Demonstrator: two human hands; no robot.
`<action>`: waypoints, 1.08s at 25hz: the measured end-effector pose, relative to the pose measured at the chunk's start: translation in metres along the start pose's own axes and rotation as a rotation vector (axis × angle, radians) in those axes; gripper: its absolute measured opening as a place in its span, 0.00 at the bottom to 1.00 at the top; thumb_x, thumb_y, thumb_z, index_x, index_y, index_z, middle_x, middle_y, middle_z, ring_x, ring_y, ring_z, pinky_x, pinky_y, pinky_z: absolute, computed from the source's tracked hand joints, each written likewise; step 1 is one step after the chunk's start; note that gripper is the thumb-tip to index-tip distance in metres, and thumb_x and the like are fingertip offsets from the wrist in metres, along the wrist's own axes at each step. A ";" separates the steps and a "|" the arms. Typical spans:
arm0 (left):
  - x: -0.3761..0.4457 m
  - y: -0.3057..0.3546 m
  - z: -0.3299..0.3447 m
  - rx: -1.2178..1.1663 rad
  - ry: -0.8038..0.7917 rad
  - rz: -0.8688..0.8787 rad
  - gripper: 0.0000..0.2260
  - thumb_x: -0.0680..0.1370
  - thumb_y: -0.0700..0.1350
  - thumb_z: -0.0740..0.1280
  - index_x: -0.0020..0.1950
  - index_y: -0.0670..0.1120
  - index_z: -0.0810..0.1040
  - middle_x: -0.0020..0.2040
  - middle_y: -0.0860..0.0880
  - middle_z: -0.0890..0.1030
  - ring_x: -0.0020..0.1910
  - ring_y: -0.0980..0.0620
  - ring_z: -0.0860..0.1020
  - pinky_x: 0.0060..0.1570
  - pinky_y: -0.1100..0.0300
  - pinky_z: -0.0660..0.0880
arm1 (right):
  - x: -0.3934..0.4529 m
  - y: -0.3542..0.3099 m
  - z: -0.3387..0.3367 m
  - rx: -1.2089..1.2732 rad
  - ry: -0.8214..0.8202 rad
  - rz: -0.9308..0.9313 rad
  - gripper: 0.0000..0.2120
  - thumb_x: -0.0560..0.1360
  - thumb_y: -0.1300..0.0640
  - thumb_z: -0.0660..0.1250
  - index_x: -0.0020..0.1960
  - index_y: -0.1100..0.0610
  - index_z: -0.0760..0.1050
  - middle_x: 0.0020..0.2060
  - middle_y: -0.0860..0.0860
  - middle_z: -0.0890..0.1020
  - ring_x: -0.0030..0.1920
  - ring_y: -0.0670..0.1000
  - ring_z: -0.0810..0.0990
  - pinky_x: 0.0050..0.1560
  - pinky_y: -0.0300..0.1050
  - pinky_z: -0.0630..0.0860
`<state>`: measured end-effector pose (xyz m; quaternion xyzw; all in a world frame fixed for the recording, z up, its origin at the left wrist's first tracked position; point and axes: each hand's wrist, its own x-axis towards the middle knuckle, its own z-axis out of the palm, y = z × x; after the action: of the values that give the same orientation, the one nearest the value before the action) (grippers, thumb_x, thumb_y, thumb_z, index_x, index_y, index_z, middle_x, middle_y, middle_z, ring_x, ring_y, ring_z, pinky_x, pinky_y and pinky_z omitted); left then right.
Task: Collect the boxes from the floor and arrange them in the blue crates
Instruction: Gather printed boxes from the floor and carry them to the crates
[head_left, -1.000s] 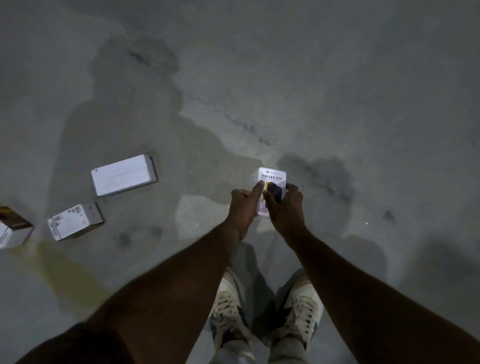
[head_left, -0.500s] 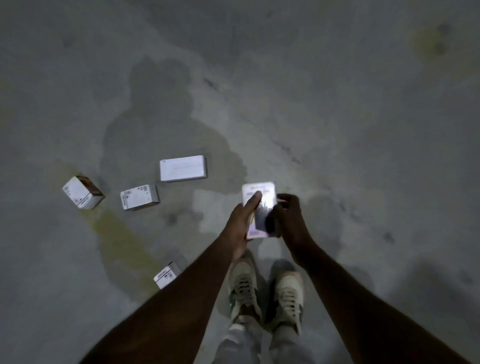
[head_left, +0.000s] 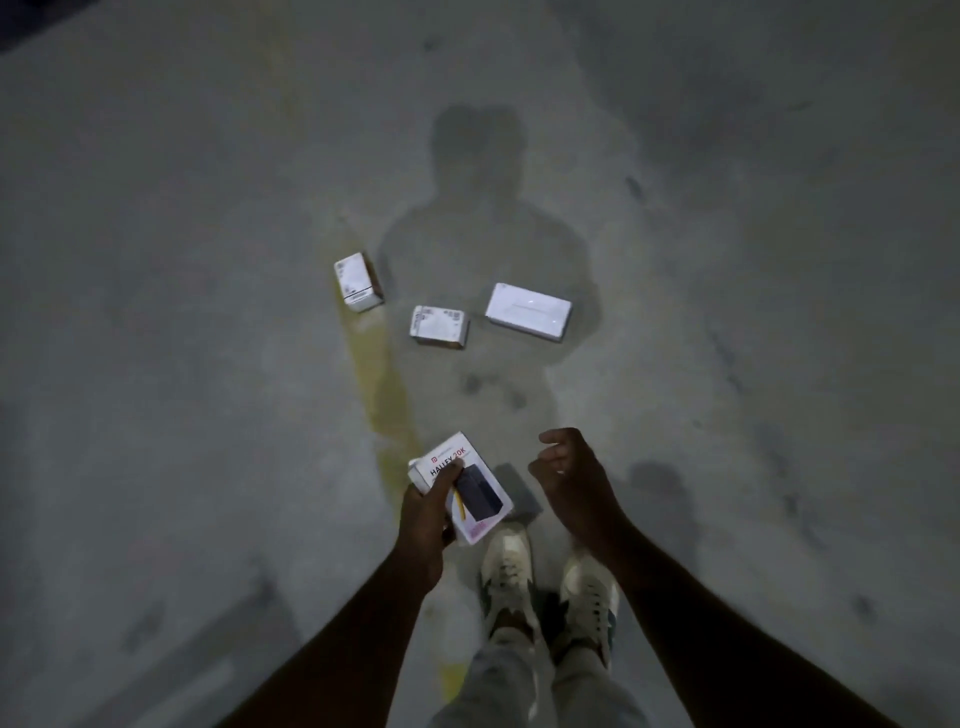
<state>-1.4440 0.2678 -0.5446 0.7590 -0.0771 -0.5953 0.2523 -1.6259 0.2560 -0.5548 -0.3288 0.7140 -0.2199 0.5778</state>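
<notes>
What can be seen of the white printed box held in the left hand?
The white printed cardboard box is small and flat, with red and black "HALLEY 20K" lettering, a dark device picture, a yellow streak and a pinkish lower edge. It is tilted, held off the floor by the left hand, thumb across its face. The right hand is apart from it.
</notes>
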 end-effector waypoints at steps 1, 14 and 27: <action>0.000 -0.001 0.000 0.006 0.007 -0.001 0.11 0.77 0.50 0.71 0.58 0.51 0.81 0.51 0.47 0.86 0.48 0.46 0.83 0.46 0.55 0.77 | 0.000 0.000 0.003 -0.005 0.010 -0.023 0.14 0.72 0.60 0.70 0.57 0.54 0.74 0.48 0.52 0.81 0.49 0.52 0.80 0.47 0.41 0.71; 0.114 -0.027 -0.075 0.004 0.198 0.022 0.16 0.75 0.45 0.75 0.62 0.44 0.81 0.55 0.44 0.85 0.48 0.43 0.84 0.41 0.56 0.78 | 0.052 0.004 0.135 -0.378 -0.066 -0.081 0.18 0.70 0.59 0.69 0.59 0.55 0.73 0.51 0.54 0.79 0.52 0.54 0.77 0.53 0.45 0.73; 0.305 -0.085 -0.153 0.264 0.162 0.026 0.26 0.71 0.49 0.78 0.65 0.42 0.75 0.56 0.43 0.83 0.49 0.45 0.84 0.27 0.64 0.75 | 0.162 0.109 0.288 -0.595 0.200 0.165 0.48 0.69 0.42 0.75 0.75 0.65 0.55 0.67 0.62 0.68 0.67 0.62 0.67 0.62 0.55 0.71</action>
<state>-1.2299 0.2579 -0.8232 0.8301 -0.1440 -0.5133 0.1635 -1.3893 0.2321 -0.8086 -0.4012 0.8244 0.0148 0.3991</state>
